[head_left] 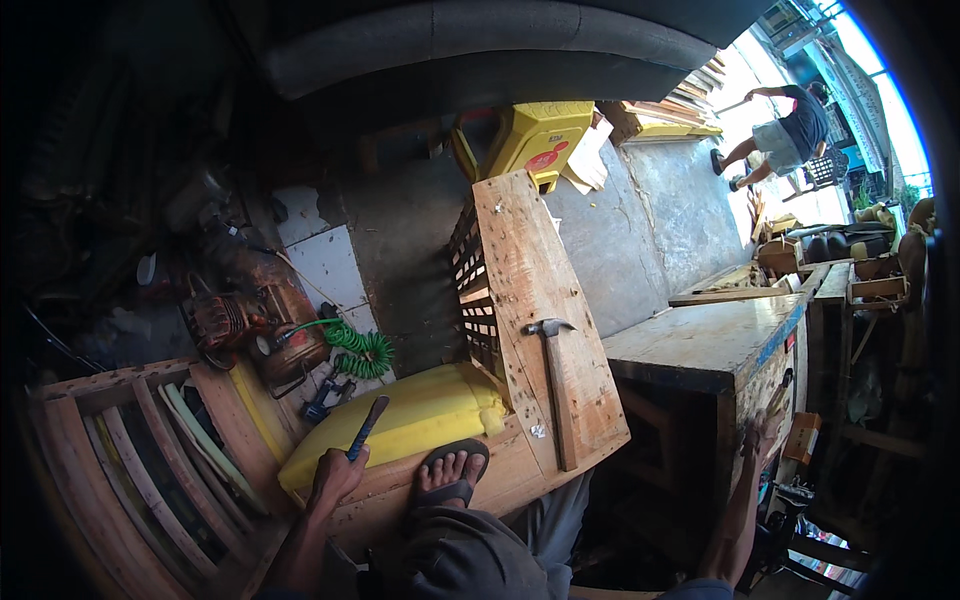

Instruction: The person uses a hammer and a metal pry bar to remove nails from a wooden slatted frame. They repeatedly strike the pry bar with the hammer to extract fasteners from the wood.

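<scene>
My left hand (341, 474) is closed round a slim dark blue bar-like tool (368, 428), which points up and away; I cannot make out its kind. It is above the edge of a yellow foam cushion (395, 412) on a wooden frame (540, 290). A claw hammer (557, 390) lies on the frame's broad board, its head away from me. My sandalled foot (452, 472) rests on the frame beside the foam. Far to the right, my right hand (764, 437) reaches against the side of a worktable (700, 345), near a small dark object (788, 377). Its fingers are not clear.
Left of the foam are an air compressor (285, 330), a coiled green hose (362, 350) and a slatted wooden frame (140, 470). A yellow plastic stool (540, 145) stands beyond. Another person (790, 130) works at the far right. A dark padded piece (500, 40) overhangs the top.
</scene>
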`<action>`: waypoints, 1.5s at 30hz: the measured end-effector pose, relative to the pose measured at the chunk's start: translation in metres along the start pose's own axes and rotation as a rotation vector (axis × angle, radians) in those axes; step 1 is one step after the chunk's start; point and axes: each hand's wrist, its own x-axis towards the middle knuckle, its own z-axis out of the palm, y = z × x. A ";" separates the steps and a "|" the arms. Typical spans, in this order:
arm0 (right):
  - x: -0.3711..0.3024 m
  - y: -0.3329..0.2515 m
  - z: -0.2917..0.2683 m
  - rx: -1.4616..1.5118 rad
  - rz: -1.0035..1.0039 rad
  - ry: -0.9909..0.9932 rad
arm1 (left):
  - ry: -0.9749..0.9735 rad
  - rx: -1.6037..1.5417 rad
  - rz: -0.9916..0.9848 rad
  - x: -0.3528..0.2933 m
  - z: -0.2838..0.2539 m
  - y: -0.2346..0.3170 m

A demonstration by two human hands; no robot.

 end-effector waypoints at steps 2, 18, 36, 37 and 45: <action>-0.036 -0.074 -0.020 0.176 -0.111 -0.050 | 0.030 0.086 -0.130 -0.009 0.017 -0.028; -0.224 -0.455 0.060 -0.861 -1.458 -0.326 | 0.014 -0.288 0.023 0.001 0.049 -0.082; -0.289 -0.481 0.081 -1.537 -1.460 0.111 | -0.208 -0.182 -0.165 0.001 0.010 -0.050; -0.286 -0.478 0.082 -1.518 -1.483 0.106 | -0.215 -0.179 -0.176 0.001 0.008 -0.048; -0.284 -0.494 0.081 -1.401 -1.562 -0.245 | -0.308 -0.200 -0.287 -0.002 -0.009 -0.036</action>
